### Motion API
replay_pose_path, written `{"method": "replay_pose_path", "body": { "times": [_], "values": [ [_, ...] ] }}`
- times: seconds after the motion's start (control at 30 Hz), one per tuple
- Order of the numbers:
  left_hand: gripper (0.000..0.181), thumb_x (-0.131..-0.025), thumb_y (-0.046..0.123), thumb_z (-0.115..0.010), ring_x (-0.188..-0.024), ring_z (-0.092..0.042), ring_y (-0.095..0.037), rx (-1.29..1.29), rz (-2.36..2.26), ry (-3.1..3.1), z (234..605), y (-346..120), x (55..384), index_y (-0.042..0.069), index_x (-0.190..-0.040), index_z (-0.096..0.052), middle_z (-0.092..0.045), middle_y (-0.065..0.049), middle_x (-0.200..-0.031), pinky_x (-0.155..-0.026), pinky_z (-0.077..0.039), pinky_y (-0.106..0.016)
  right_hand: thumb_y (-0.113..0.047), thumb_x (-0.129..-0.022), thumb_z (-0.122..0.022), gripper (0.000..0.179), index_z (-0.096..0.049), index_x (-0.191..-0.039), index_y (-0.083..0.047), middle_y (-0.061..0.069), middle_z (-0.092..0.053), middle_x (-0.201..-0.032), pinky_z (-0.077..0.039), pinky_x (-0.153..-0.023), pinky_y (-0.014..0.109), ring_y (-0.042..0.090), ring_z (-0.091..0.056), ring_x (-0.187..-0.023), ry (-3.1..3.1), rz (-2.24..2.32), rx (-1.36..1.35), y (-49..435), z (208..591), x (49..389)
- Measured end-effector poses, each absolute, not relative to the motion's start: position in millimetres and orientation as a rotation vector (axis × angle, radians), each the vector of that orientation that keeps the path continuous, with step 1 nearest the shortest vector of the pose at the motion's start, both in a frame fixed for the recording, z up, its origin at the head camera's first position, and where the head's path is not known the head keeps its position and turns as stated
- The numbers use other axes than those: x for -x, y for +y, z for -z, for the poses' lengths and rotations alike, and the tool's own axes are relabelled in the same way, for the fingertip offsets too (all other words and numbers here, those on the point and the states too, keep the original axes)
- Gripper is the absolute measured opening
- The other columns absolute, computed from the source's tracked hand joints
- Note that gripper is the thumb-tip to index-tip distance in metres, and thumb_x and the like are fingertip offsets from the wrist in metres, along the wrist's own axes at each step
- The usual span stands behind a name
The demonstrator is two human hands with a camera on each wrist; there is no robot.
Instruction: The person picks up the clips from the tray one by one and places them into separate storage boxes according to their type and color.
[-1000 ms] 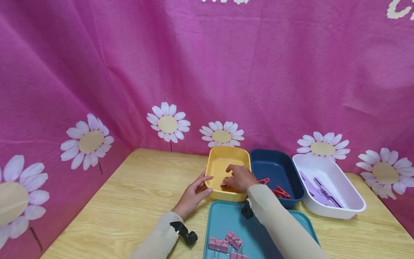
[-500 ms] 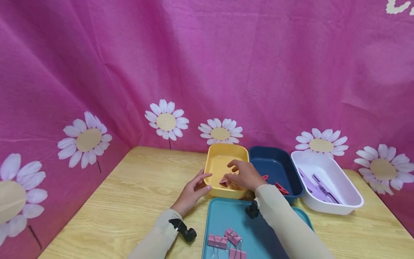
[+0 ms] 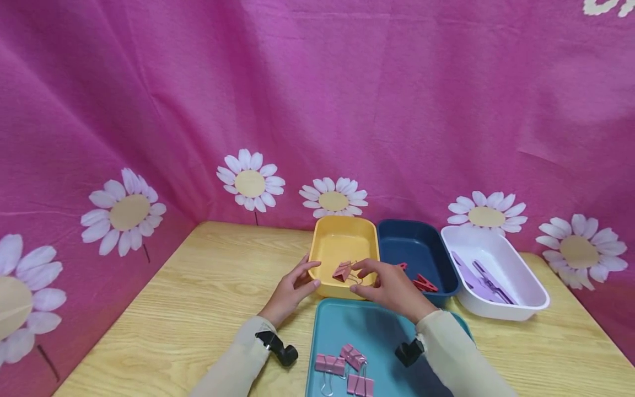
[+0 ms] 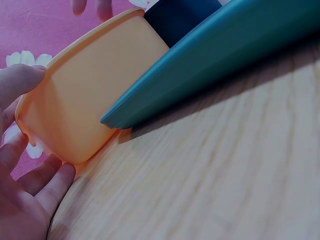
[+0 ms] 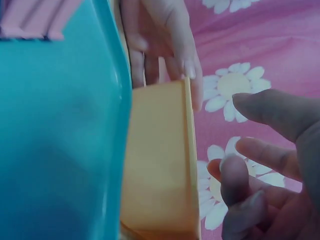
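My left hand (image 3: 290, 289) grips the near left corner of the yellow bin (image 3: 343, 225), thumb and fingers at its rim and outer wall. In the left wrist view its other fingers (image 4: 57, 187) lie low against the bin's corner. Inside the bin, near the front wall, lie pinkish-red binder clips (image 3: 342, 271) with wire handles. My right hand (image 3: 394, 286) hovers over the bin's near right corner, thumb and index finger spread apart around the ends of the wires. The right wrist view shows nothing between its fingers (image 5: 270, 117).
A teal tray (image 3: 367, 317) in front holds several pink binder clips (image 3: 329, 364). Right of the yellow bin stand a navy bin (image 3: 412, 234) with red clothespins (image 3: 425, 284) and a white bin (image 3: 533, 295) with purple items (image 3: 491, 282). A pink flowered curtain (image 3: 397, 110) hangs behind.
My right hand has let go and drawn back toward the front right, uncovering the binder clips in the yellow bin. My left hand has stayed at the bin's corner.
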State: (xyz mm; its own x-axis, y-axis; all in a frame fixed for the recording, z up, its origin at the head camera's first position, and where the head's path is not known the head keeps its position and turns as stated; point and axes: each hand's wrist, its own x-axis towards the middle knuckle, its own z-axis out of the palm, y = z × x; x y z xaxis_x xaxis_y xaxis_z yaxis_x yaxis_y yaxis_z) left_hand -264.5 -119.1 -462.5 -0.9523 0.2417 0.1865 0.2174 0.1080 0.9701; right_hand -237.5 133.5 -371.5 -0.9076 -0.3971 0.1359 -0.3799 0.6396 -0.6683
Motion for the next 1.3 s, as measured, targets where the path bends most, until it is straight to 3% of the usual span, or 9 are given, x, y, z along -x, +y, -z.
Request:
{"method": "replay_pose_path", "body": {
  "times": [0.37,0.57,0.93,1.3],
  "values": [
    [0.046,-0.094,0.022,-0.065,-0.137,-0.037,-0.027,-0.503,-2.04,2.303,464.7,-120.2,266.5,0.017,-0.138,-0.053,-0.017,0.002,-0.16,-0.111,-0.035,-0.039,-0.039,-0.081,-0.077,0.046,-0.065,-0.121,-0.02,0.004,-0.069,-0.111,-0.047,-0.05,0.025,0.014,-0.051,-0.058,2.753,1.123,0.775,144.4,379.8,208.1],
    [0.048,-0.095,0.015,-0.062,-0.139,-0.033,-0.033,-0.497,-2.027,2.287,453.2,-119.8,259.1,0.01,-0.141,-0.049,-0.013,-0.004,-0.161,-0.112,-0.032,-0.043,-0.038,-0.085,-0.074,0.047,-0.061,-0.126,-0.018,0.006,-0.065,-0.113,-0.053,-0.059,0.027,0.015,-0.057,-0.066,2.56,1.078,0.901,146.8,381.4,201.4],
    [0.045,-0.095,0.013,-0.062,-0.138,-0.034,-0.034,-0.489,-2.024,2.295,434.3,-120.1,246.5,0.007,-0.138,-0.051,-0.015,-0.007,-0.161,-0.112,-0.032,-0.044,-0.034,-0.085,-0.074,0.044,-0.063,-0.123,-0.016,0.001,-0.062,-0.12,-0.053,-0.069,0.025,0.014,-0.06,-0.077,2.305,0.994,0.96,142.9,386.0,196.9],
    [0.046,-0.095,0.014,-0.062,-0.137,-0.036,-0.033,-0.492,-2.027,2.29,435.4,-119.0,246.7,0.008,-0.139,-0.051,-0.015,-0.006,-0.161,-0.111,-0.034,-0.044,-0.03,-0.084,-0.075,0.032,-0.068,-0.115,-0.024,-0.008,-0.061,-0.108,-0.051,-0.062,0.022,0.007,-0.055,-0.069,2.281,0.942,1.008,134.7,397.4,193.7]
  ]
}}
